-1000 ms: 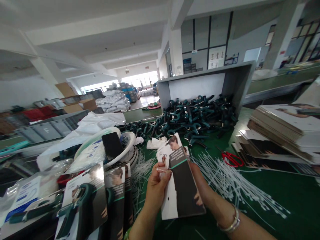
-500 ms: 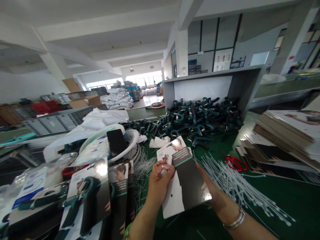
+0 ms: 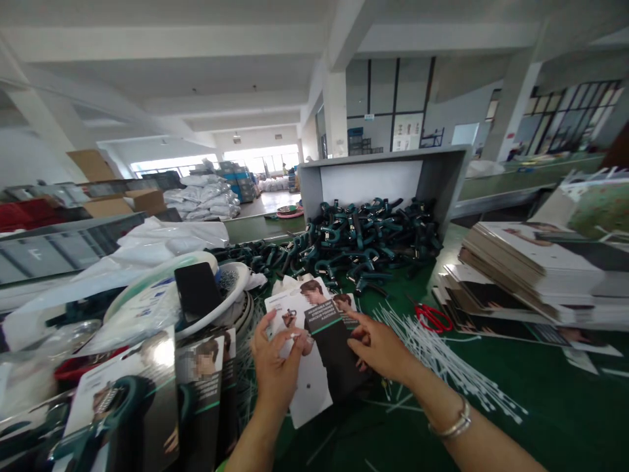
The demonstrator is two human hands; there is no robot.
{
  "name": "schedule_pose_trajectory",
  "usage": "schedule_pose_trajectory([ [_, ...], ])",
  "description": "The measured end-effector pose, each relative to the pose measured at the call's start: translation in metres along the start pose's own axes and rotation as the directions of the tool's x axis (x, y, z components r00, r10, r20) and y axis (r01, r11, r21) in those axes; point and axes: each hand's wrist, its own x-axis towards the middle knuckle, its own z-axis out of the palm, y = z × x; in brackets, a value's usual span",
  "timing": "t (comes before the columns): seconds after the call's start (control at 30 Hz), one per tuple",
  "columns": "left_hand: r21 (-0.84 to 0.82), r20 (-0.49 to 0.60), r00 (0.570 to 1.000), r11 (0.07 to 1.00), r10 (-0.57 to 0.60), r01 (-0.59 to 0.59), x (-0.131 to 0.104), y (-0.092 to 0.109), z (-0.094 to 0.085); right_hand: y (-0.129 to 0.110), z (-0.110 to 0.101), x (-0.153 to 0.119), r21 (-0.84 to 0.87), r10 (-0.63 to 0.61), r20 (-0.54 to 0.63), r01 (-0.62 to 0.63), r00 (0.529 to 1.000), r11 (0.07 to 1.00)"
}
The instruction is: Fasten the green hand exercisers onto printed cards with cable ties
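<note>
A printed hand-strengthener backing card (image 3: 312,393), white on its left and black on its right, lies tilted in front of me. My left hand (image 3: 278,360) is over its white side, thumb and fingers pinched on a small white piece that looks like a cable tie end. My right hand (image 3: 386,347) is at the card's black right side, index finger stretched out and the others bent apart; its fingertips are at or close to the card. Part of a second printed card (image 3: 344,303) shows behind the first. White cable ties (image 3: 457,364) lie right of my right hand.
Dark green hand grips (image 3: 363,236) are heaped at a grey bin (image 3: 452,177). Red scissors (image 3: 432,318) and stacked cards (image 3: 531,269) are on the right. On the left are carded grips (image 3: 122,406), a white basin (image 3: 240,282) and a black phone (image 3: 197,292).
My right hand has come from behind the card's right edge to its upper right side, its fingers now loosened. My left hand keeps its pinch. The view has turned right.
</note>
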Motion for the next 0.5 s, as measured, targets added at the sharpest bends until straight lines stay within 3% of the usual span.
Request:
schedule_pose_trajectory([
  [0.07,-0.03,0.102,0.992,0.997,0.07,-0.067,0.0,-0.004,0.001,0.015,-0.022,0.004,-0.31,0.078,-0.057,-0.092,0.995,0.946],
  [0.1,-0.067,0.161,0.983,0.995,0.084,-0.074,0.0,-0.005,0.002,0.025,-0.033,0.007,-0.508,0.159,-0.086,-0.181,0.983,0.842],
  [0.13,-0.114,0.218,0.973,0.992,0.081,-0.057,0.0,-0.007,0.005,0.035,-0.044,0.009,-0.57,0.227,-0.093,-0.239,0.969,0.786],
  [0.23,-0.284,0.375,0.925,0.957,0.061,0.052,-0.002,-0.008,0.012,0.063,-0.062,0.017,-0.636,0.32,-0.076,-0.293,0.944,0.714],
  [0.33,-0.36,0.51,0.849,0.931,0.137,0.066,-0.003,-0.007,0.013,0.078,-0.063,0.021,-0.632,0.319,-0.068,-0.288,0.945,0.72],
  [0.37,-0.351,0.52,0.842,0.935,0.145,0.056,-0.003,-0.006,0.011,0.08,-0.063,0.022,-0.617,0.306,-0.07,-0.283,0.949,0.734],
  [0.43,-0.299,0.483,0.869,0.953,0.111,0.045,-0.005,-0.004,0.003,0.082,-0.066,0.024,-0.57,0.277,-0.075,-0.269,0.958,0.776],
  [0.5,-0.187,0.373,0.928,0.98,0.005,0.07,-0.011,-0.004,-0.008,0.085,-0.074,0.025,-0.506,0.252,-0.092,-0.263,0.963,0.822],
])
